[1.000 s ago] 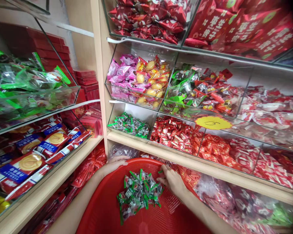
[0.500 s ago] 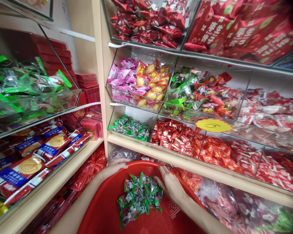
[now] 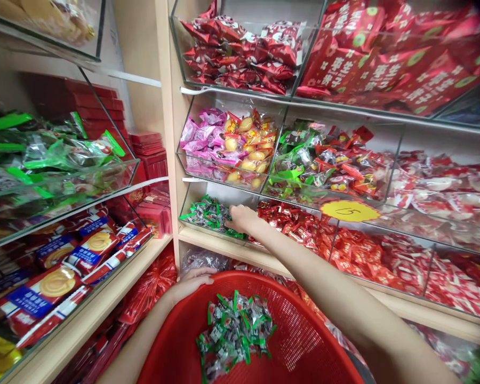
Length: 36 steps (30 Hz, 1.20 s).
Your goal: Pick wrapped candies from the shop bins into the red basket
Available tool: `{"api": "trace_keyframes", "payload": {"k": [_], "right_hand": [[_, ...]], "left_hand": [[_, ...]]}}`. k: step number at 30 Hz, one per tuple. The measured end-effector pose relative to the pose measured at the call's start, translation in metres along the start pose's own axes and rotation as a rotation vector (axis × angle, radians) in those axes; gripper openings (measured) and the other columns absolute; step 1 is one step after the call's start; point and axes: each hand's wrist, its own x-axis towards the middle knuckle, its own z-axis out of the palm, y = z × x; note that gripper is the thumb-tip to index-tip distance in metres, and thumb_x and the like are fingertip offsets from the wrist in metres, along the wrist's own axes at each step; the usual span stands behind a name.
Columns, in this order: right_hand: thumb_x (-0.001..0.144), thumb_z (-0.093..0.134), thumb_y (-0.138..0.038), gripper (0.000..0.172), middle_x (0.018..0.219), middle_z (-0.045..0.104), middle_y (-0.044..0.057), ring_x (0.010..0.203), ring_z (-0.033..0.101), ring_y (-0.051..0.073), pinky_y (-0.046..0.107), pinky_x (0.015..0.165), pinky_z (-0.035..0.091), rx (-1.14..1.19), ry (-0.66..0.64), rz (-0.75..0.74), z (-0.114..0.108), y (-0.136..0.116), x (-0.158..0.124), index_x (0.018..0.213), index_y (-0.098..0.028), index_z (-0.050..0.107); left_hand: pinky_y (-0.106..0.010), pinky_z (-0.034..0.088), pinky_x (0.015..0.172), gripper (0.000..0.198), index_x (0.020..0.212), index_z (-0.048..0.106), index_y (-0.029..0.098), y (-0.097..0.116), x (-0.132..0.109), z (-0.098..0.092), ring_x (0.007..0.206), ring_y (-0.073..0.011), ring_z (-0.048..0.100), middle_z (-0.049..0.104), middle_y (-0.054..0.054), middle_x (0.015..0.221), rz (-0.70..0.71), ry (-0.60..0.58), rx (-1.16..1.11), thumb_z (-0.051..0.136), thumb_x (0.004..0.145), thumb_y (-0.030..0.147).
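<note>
A red plastic basket with perforated walls is in front of me, tilted so its inside faces me. Inside lies a heap of small candies in clear and green wrappers. My left hand is closed on the basket's far left rim. My right hand reaches over the basket into a clear bin on the lower shelf, at the right side of similar green-wrapped candies. Its fingers bend down among them; the tips are hidden, so I cannot see whether it holds any.
Red-wrapped candies fill the bin to the right. Above are purple and yellow packets behind clear panels, and a yellow price tag. Blue-and-red cookie packs stand on the left shelf. A wooden shelf edge runs behind the basket.
My right hand has left the basket's far rim and moved up and forward into the green candy bin. My left hand stays on the rim. The view has shifted slightly upward.
</note>
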Motion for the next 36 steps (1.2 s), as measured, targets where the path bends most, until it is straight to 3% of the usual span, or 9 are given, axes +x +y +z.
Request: {"api": "trace_keyframes", "payload": {"k": [4, 6, 9, 13, 20, 27, 36], "right_hand": [[0.049, 0.079, -0.031, 0.044, 0.084, 0.066, 0.01, 0.082, 0.063, 0.027, 0.035, 0.075, 0.049, -0.062, -0.269, 0.052, -0.001, -0.001, 0.038, 0.086, -0.011, 0.066], [0.044, 0.08, -0.03, 0.045, 0.082, 0.067, 0.005, 0.082, 0.063, 0.025, 0.034, 0.077, 0.049, -0.097, -0.338, 0.067, 0.003, 0.0, 0.049, 0.084, -0.014, 0.067], [0.042, 0.08, -0.03, 0.06, 0.095, 0.066, 0.007, 0.092, 0.06, 0.027, 0.038, 0.083, 0.047, -0.138, -0.347, 0.092, 0.017, 0.003, 0.058, 0.099, -0.017, 0.064], [0.046, 0.08, -0.031, 0.09, 0.124, 0.049, 0.017, 0.109, 0.05, 0.034, 0.045, 0.087, 0.044, -0.145, -0.244, 0.113, 0.035, 0.005, 0.056, 0.128, -0.019, 0.043], [0.06, 0.07, -0.017, 0.061, 0.119, 0.051, 0.018, 0.102, 0.055, 0.028, 0.039, 0.078, 0.049, -0.082, -0.173, 0.11, 0.042, -0.004, 0.052, 0.118, -0.015, 0.052], [0.062, 0.068, -0.012, 0.054, 0.121, 0.049, 0.021, 0.107, 0.053, 0.032, 0.038, 0.076, 0.05, -0.075, -0.096, 0.113, 0.046, -0.004, 0.045, 0.115, -0.011, 0.055], [0.059, 0.071, -0.013, 0.048, 0.104, 0.062, 0.016, 0.097, 0.059, 0.028, 0.033, 0.075, 0.05, -0.041, -0.045, 0.059, 0.03, -0.002, 0.04, 0.105, -0.014, 0.061]], "left_hand": [[-0.031, 0.039, 0.09, 0.05, 0.112, 0.059, 0.018, -0.004, 0.003, -0.001, 0.1, -0.0222, 0.057, 0.065, -0.002, 0.106, 0.009, -0.024, -0.018, 0.057, 0.065, 0.034], [-0.031, 0.037, 0.092, 0.05, 0.111, 0.059, 0.018, -0.007, 0.004, -0.002, 0.103, -0.0225, 0.056, 0.064, -0.002, 0.108, 0.011, -0.019, -0.019, 0.057, 0.064, 0.034], [-0.031, 0.035, 0.094, 0.048, 0.109, 0.061, 0.018, -0.009, 0.005, -0.003, 0.106, -0.0231, 0.054, 0.063, -0.002, 0.112, 0.013, -0.006, -0.022, 0.058, 0.064, 0.033], [-0.031, 0.038, 0.092, 0.048, 0.108, 0.061, 0.017, -0.006, 0.003, -0.002, 0.102, -0.0233, 0.056, 0.065, -0.003, 0.108, 0.016, -0.007, -0.029, 0.059, 0.063, 0.033], [-0.03, 0.038, 0.091, 0.048, 0.108, 0.062, 0.016, 0.0, -0.001, 0.0, 0.102, -0.023, 0.056, 0.064, -0.004, 0.109, 0.026, -0.011, -0.032, 0.058, 0.063, 0.034], [-0.03, 0.037, 0.092, 0.047, 0.108, 0.062, 0.018, 0.0, 0.0, 0.0, 0.102, -0.0223, 0.056, 0.065, -0.002, 0.106, 0.024, -0.005, -0.018, 0.058, 0.063, 0.032], [-0.029, 0.034, 0.096, 0.044, 0.106, 0.063, 0.019, -0.003, 0.003, -0.001, 0.108, -0.0221, 0.053, 0.063, -0.001, 0.112, 0.029, 0.008, -0.005, 0.058, 0.063, 0.031]]}}
